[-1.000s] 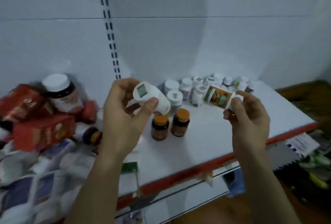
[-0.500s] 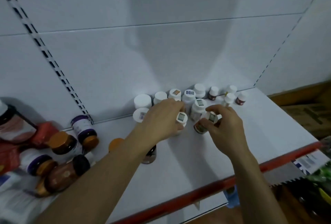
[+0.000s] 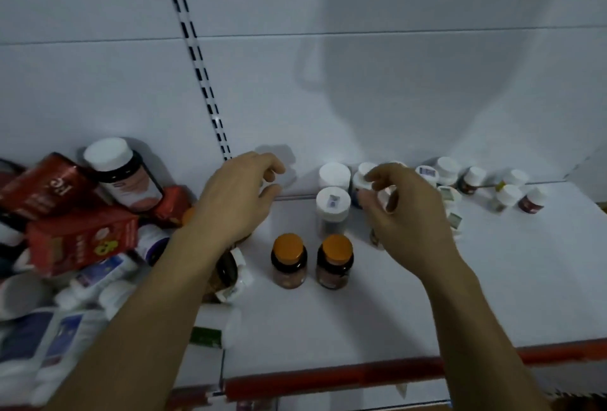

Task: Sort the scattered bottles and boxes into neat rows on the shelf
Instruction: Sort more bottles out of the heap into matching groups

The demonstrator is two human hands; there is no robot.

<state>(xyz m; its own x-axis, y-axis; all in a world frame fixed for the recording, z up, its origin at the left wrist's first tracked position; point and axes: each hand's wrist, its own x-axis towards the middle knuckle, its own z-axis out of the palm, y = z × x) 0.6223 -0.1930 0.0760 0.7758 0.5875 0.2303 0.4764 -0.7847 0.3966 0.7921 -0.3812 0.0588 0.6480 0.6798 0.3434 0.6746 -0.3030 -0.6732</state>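
On the white shelf (image 3: 492, 279) my left hand (image 3: 236, 197) hovers with fingers loosely curled and holds nothing, between the pile at the left and the standing bottles. My right hand (image 3: 407, 213) reaches into the group of white-capped bottles at the back wall; its thumb and forefinger pinch the cap of one white-capped bottle (image 3: 361, 181). Another white-capped bottle (image 3: 331, 207) stands just left of it. Two orange-capped brown bottles (image 3: 289, 259) (image 3: 335, 259) stand side by side in front. More small bottles (image 3: 473, 177) stand behind and right of my right hand.
A jumbled pile fills the shelf's left end: red boxes (image 3: 82, 240), a large dark bottle with a white cap (image 3: 121, 174), white and blue packs (image 3: 49, 345). A brown bottle (image 3: 226, 272) lies under my left forearm. The shelf's red front edge (image 3: 328, 378) runs below.
Both hands had set their bottles down among the white-capped group half a second ago. My left hand has since drawn back to the left with nothing in it; the view swung left to the pile.
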